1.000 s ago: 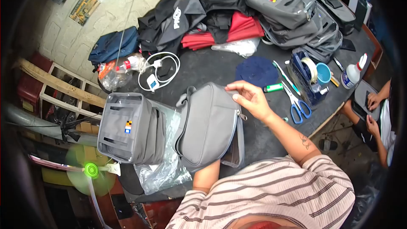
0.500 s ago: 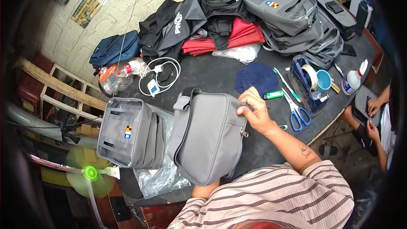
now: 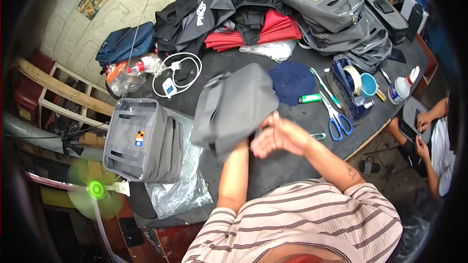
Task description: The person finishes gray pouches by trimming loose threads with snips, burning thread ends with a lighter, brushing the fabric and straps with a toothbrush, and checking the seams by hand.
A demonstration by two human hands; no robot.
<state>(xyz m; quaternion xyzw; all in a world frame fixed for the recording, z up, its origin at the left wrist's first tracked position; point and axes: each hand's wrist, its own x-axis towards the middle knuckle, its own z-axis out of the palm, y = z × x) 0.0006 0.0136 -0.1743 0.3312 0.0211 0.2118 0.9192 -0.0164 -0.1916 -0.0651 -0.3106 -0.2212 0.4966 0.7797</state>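
Note:
A grey fabric bag (image 3: 239, 102), blurred by motion, is held up over the middle of the black table, its plain side up. My left forearm reaches to the bag's lower edge, and the hand is hidden under or behind it. Beside the bag's lower right corner is my right hand (image 3: 275, 139), smeared, with its fingers close to the fabric; whether they grip it is unclear. To the left stands a stack of grey bags (image 3: 139, 141) with a clear front panel, partly on a clear plastic sheet (image 3: 190, 185).
Scissors (image 3: 336, 119), a toothbrush (image 3: 325, 87), a tape dispenser (image 3: 346, 87) and a white bottle (image 3: 403, 86) lie or stand at right. More bags (image 3: 321, 5) are piled at the back. A fan (image 3: 96, 190) spins at left. Another person's hands (image 3: 423, 134) are at far right.
The bag has moved up and away from my body, turning as it went. My right hand has come off its upper right corner and moved down and left to its lower edge.

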